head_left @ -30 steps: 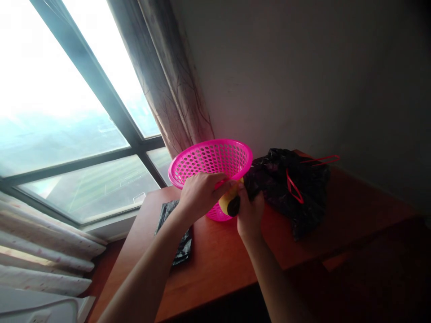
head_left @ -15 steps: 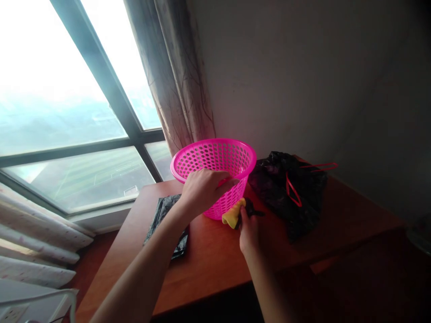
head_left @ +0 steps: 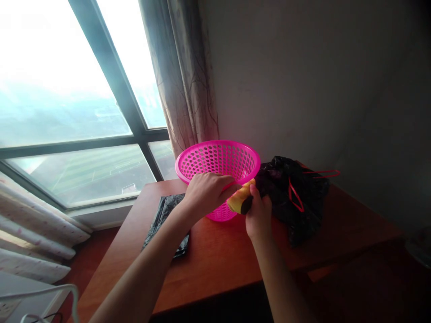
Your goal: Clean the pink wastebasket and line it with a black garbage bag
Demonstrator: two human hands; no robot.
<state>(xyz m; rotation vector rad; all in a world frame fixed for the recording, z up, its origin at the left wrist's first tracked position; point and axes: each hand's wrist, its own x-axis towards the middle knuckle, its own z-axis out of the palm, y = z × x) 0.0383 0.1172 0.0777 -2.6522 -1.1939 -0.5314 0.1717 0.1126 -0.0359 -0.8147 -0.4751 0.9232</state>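
Note:
A bright pink plastic basket [head_left: 220,150] with round holes stands upright on the wooden table. My left hand [head_left: 207,194] is closed over its near rim, the thumb pointing right. In my right hand [head_left: 259,217] is a soft yellow-and-black cloth [head_left: 239,197], pinched between thumb and fingers. The cloth is against or just in front of the basket's near right side, close below the rim; exact contact is hard to tell. The left fingertips and the basket's lower inside are hidden.
A crumpled black plastic bag [head_left: 303,202] with red drawstrings lies at the right. A folded black bag [head_left: 164,215] lies left, partly behind my left forearm. The wooden table [head_left: 215,269] stands by a window and curtain [head_left: 188,80], against a grey wall.
My right hand has raised the cloth from the basket's lower side to just below the rim. My left hand stays on the rim. The view has shifted slightly.

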